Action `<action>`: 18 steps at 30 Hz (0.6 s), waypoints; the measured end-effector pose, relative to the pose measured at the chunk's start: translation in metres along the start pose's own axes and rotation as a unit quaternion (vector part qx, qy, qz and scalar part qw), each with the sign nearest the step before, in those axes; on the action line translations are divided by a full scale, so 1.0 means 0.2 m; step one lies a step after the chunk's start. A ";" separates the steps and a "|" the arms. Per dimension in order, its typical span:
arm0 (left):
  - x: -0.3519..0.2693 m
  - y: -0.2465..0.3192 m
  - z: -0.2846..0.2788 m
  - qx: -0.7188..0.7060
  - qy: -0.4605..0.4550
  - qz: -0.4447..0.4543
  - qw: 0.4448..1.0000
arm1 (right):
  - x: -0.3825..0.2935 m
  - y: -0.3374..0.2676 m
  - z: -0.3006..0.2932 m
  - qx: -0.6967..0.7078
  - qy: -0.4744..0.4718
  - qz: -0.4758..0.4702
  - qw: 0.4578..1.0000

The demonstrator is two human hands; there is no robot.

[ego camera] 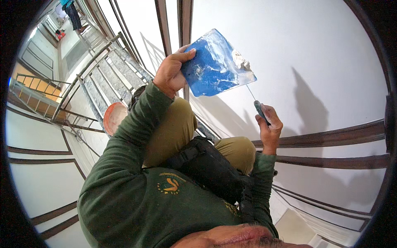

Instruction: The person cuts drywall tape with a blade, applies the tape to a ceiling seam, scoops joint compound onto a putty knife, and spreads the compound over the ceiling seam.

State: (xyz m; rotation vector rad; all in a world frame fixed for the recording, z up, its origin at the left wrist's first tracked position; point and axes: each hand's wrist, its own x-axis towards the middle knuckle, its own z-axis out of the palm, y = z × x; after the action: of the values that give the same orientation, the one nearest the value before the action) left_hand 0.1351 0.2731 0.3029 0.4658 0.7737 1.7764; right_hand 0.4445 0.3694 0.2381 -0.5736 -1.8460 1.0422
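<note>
My left hand (173,69) grips the left edge of a blue board (211,66) smeared with white filler, its thumb on the upper face. A lump of off-white filler (240,60) sits near the board's right edge. In my right hand (269,127) is the dark handle of a thin-bladed tool (258,107), which looks like a putty knife. Its narrow shank or blade reaches up to the board's lower right edge; the far end cannot be told clearly from the board.
A white wall (279,40) with dark brown trim stands in front and right. Metal scaffolding (105,74) with a stained platform lies at left, with an orange-rimmed bucket (114,117) near my left elbow. Another person (73,15) stands on a distant ladder-like frame.
</note>
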 end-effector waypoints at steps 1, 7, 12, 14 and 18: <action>0.01 -0.01 0.01 0.000 -0.001 0.012 1.000 | -0.02 0.01 0.00 -0.024 0.022 0.012 0.999; 0.10 -0.02 0.25 -0.021 -0.070 -0.013 0.997 | 0.02 -0.12 -0.05 0.227 0.174 0.121 0.951; 0.06 -0.16 0.54 -0.084 -0.173 -0.087 0.978 | 0.03 -0.21 0.04 0.264 0.232 0.130 0.927; 0.03 -0.25 0.51 -0.097 -0.200 -0.128 0.966 | -0.03 -0.18 0.09 0.192 0.183 0.106 0.958; 0.00 -0.41 0.54 -0.097 -0.221 -0.199 0.950 | -0.13 0.00 0.15 0.237 0.179 0.100 0.950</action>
State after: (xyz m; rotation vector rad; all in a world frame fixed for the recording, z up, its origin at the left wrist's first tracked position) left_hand 0.2616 0.3201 0.3227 0.5110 0.3390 1.2890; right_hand 0.4305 0.3374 0.2186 -0.6165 -1.1824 1.3620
